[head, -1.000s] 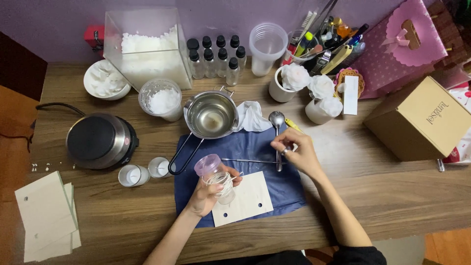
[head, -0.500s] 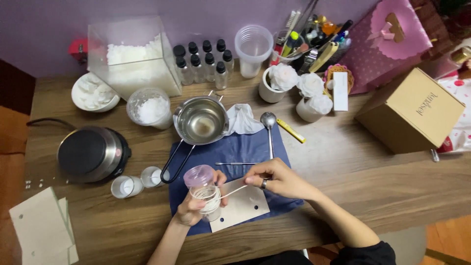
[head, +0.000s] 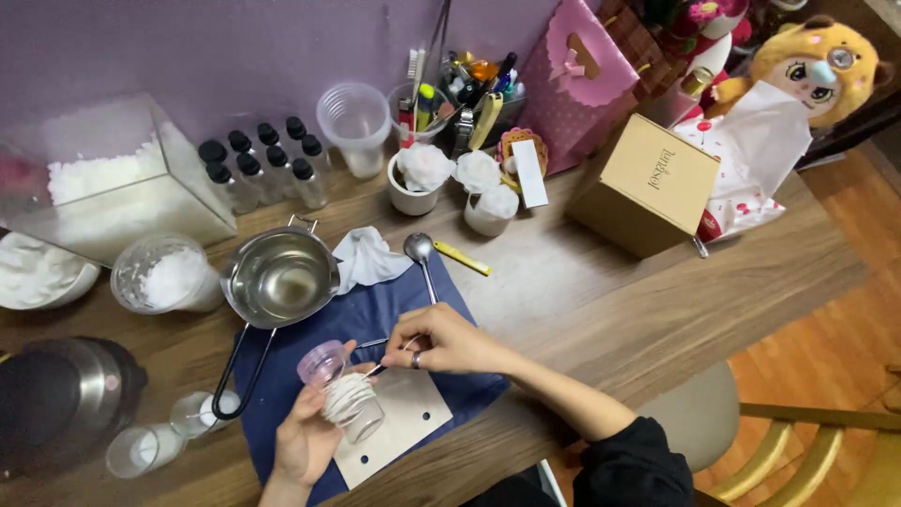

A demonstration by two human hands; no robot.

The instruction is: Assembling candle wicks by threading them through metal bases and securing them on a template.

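Fingers, left hand (head: pixel 305 439): wrapped around a small clear ribbed jar (head: pixel 352 406), holding it tilted in the lower centre of the frame, a pale pink lid (head: pixel 322 362) at its upper end.
Fingers, right hand (head: pixel 449 341): pinched narrow on a thin metal tool (head: pixel 387 365) whose tip points at the jar; a ring shows on 1 finger.
Jar position: above a blue cloth (head: pixel 371 329) and just over a beige card (head: pixel 399 427) with 2 punched holes, near the front edge of the worktop (head: pixel 601 291).
Beside the hands: a steel pouring pot (head: pixel 282 279) with a long black handle sits left of centre, a metal spoon (head: pixel 421 258) lies on the cloth above the right hand, and a crumpled white tissue (head: pixel 368 258) lies between them.
Left of frame: a plastic cup of white flakes (head: pixel 169 278), a clear box (head: pixel 103 192) of the same, a dark round hot plate (head: pixel 56 399) and 2 small jars (head: pixel 169 432) of white wax.
Upper frame: black-capped bottles (head: pixel 263 164), a clear cup (head: pixel 354 125), a cardboard box (head: pixel 648 186).
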